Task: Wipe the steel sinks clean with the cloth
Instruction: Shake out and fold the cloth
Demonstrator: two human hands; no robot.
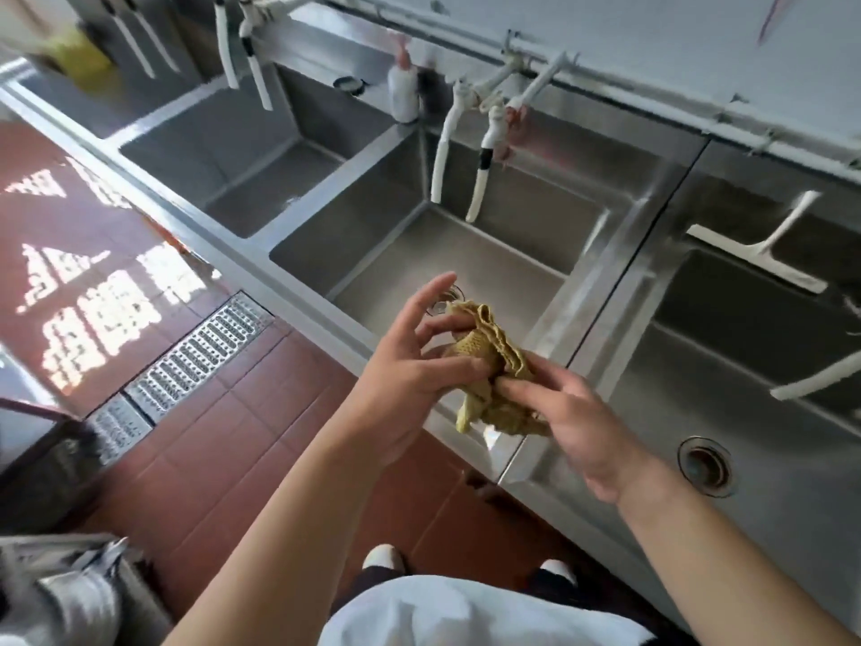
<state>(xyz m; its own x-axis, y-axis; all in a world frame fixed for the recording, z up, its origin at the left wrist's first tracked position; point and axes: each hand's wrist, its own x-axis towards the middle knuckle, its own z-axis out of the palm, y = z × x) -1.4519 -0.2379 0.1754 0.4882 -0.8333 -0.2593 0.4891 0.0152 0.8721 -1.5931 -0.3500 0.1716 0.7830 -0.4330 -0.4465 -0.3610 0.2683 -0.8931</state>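
Note:
A crumpled mustard-yellow cloth (495,371) hangs in the air over the front rim of the middle steel sink (489,254). My left hand (410,366) pinches its upper left folds, the index finger stretched out above. My right hand (577,421) grips the lower right bunch with curled fingers. Another steel basin (768,389) with a round drain lies to the right, and a third steel basin (233,146) sits to the far left. Both hands are above the sink edge, not touching the steel.
Taps with white hoses (480,170) hang over the middle sink. A white squeegee (764,254) rests across the right sink. A soap bottle (404,86) stands at the back. Red floor tiles and a metal drain grate (186,361) lie to the left.

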